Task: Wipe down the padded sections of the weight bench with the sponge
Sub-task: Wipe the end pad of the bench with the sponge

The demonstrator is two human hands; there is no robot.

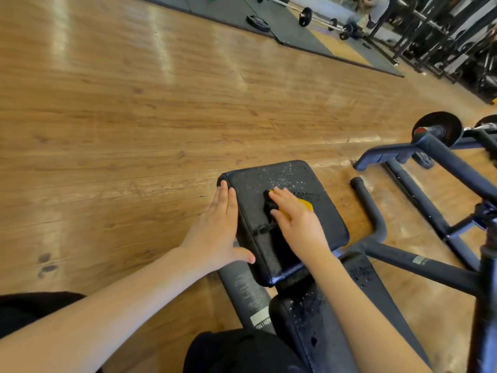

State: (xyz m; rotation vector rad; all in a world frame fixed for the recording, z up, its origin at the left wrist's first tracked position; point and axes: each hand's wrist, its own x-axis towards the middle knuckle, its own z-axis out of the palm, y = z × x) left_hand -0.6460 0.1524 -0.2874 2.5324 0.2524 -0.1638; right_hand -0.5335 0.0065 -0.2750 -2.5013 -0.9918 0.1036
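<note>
Pressing flat with straight fingers, the right hand [298,219] holds a yellow sponge [305,204] against the middle of the bench's [330,224] black, rounded-corner vinyl seat pad, which glistens with droplets toward its far edge. The left hand [219,228] lies open along the pad's left edge, thumb spread, above smooth wood-grain floor [121,130]

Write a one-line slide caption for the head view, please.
Right hand presses a yellow sponge flat on the droplet-speckled bench pad; left hand rests on its edge.

I see the sponge [305,204] mostly hidden under the right hand [298,222]; long pad [322,327] cut off at bottom edge; far racks [441,36] blurred.
</note>
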